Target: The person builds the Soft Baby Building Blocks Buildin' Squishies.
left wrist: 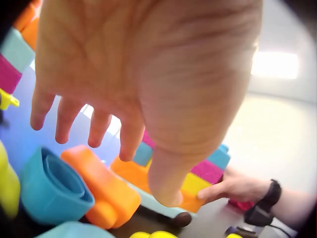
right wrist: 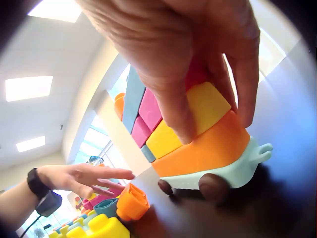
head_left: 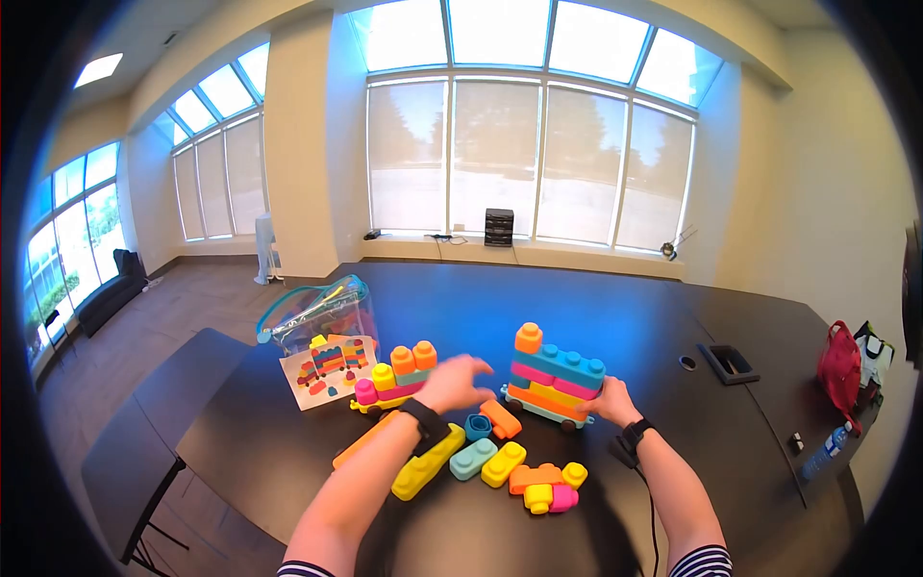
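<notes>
Our right hand (head_left: 613,405) grips the right end of a stacked-block wagon (head_left: 550,377), which extends leftward from it, upright, wheels toward the dark tabletop (head_left: 615,298). Our left hand (head_left: 455,385) hovers left of that wagon, fingers spread and straight. To this hand's left we see a second wagon (head_left: 388,392); nearer us than the hand lie loose blocks (head_left: 503,465). Well past both hands, shaded windows (head_left: 495,144) line the room; a red bag (head_left: 838,370) sits far to the right hand's right.
</notes>
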### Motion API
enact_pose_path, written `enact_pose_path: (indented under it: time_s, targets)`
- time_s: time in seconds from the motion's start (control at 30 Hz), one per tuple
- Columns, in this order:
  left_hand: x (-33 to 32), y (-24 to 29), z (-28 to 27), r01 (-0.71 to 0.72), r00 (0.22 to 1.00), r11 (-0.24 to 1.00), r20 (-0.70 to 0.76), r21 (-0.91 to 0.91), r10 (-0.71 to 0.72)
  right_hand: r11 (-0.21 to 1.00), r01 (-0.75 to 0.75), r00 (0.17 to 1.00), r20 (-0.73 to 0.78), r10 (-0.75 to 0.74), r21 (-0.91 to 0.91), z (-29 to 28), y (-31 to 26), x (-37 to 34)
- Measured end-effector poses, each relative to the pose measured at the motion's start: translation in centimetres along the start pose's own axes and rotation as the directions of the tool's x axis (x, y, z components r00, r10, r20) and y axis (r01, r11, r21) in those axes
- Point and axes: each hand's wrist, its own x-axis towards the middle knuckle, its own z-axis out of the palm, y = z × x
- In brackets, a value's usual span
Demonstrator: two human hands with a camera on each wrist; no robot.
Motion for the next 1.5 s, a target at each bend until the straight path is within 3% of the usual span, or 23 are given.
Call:
enact_pose_path:
  time_s: [0.03,0.07,0.13,0.2,0.3,0.4,0.57,0.77,1.27,1.37,1.47,1.5]
  targets:
    - [-0.4,0.2,-2.0,0.161,0.969,0.984,-0.174,-0.081,-0.173,0.999,-0.038,0.999,0.039,0.038,0.006,0.4,-0.4,1.1]
    - [-0.3,-1.5,-2.8,0.162,0.895,0.981,-0.403,-0.103,-0.19,1.0,-0.027,0.998,0.05,0.027,0.013,0.9,-0.9,2.1]
    - [-0.4,-5.3,-4.4,0.294,0.796,0.955,-0.563,0.035,-0.224,1.0,-0.009,0.997,0.077,0.007,0.027,2.0,-1.5,3.7]
    - [-1.6,-8.7,-5.6,0.398,0.831,0.917,-0.407,-0.041,-0.379,0.998,-0.026,0.993,0.12,0.018,0.065,3.1,-1.5,5.2]
    - [-2.9,-13.1,-5.4,0.477,0.872,0.864,-0.039,-0.163,-0.488,0.999,-0.003,0.988,0.153,-0.005,0.053,3.6,-2.5,6.5]
    - [-4.0,-14.4,-3.8,0.418,0.904,0.845,0.06,-0.334,-0.424,0.998,-0.027,0.982,0.189,0.017,0.052,3.7,-3.2,7.4]
    - [-3.4,-14.2,-1.6,0.408,0.894,0.862,-0.061,-0.3,-0.444,0.988,-0.101,0.964,0.257,0.068,0.116,3.3,-3.3,8.1]
    - [-1.9,-12.3,-0.8,0.335,0.914,0.877,-0.108,-0.344,-0.391,0.995,-0.072,0.971,0.233,0.053,0.073,3.3,-3.0,8.3]
    - [-0.4,-10.7,0.5,0.382,0.905,0.879,-0.08,-0.285,-0.419,0.992,-0.067,0.977,0.21,0.043,0.108,3.8,-2.9,8.2]
    - [-0.2,-10.4,0.1,0.442,0.889,0.865,-0.018,-0.236,-0.458,0.98,-0.145,0.962,0.251,0.108,0.138,3.4,-3.5,7.9]
    - [-0.4,-10.8,-0.3,0.394,0.915,0.899,-0.008,-0.192,-0.403,0.998,0.014,0.989,0.147,-0.022,0.054,3.6,-2.7,7.1]
    - [-0.7,-11.0,-0.6,0.382,0.911,0.891,-0.062,-0.246,-0.408,0.999,-0.033,0.991,0.13,0.028,0.037,3.2,-2.2,6.9]
